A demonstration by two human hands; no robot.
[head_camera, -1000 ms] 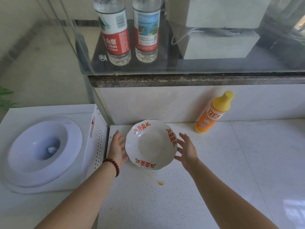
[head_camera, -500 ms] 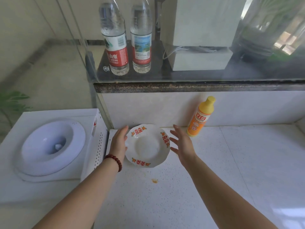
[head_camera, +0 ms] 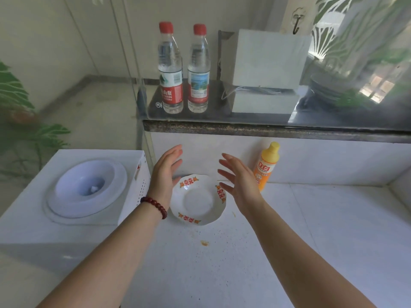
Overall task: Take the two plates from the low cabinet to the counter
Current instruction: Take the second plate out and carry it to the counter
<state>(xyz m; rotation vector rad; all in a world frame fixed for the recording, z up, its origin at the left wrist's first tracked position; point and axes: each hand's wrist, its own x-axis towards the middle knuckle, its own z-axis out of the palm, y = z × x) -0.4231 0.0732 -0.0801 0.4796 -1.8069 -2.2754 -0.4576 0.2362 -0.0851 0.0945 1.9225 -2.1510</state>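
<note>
Plate [head_camera: 198, 200] lies flat on the white speckled surface [head_camera: 233, 270], toward its far left corner, just right of a white water dispenser top [head_camera: 86, 187]; its scalloped rim carries red "囍" marks between small orange flowers, and whether a second plate sits under it cannot be told; the left hand [head_camera: 165, 172] is held at the plate's left edge and the right hand [head_camera: 240, 181] at its right edge, palms turned toward each other; both are spread wide with straight fingers and have hold of nothing; a bracelet [head_camera: 155, 206] of dark red beads rings the left wrist; a small orange stain [head_camera: 204, 242] marks the surface just near of the plate; to the right of the right hand, against the far white wall, stands a yellow-orange detergent bottle [head_camera: 265, 167] whose label reads "立白" in red; above it runs a dark ledge [head_camera: 244, 127]; on the ledge stand two clear water bottles with red caps, side by side; the left bottle [head_camera: 170, 70] has a red label with "山泉" and "SPRING" legible; the right bottle [head_camera: 198, 70] has a landscape picture over a red band, its print too small to read; right of them sits a white box [head_camera: 269, 61].
</note>
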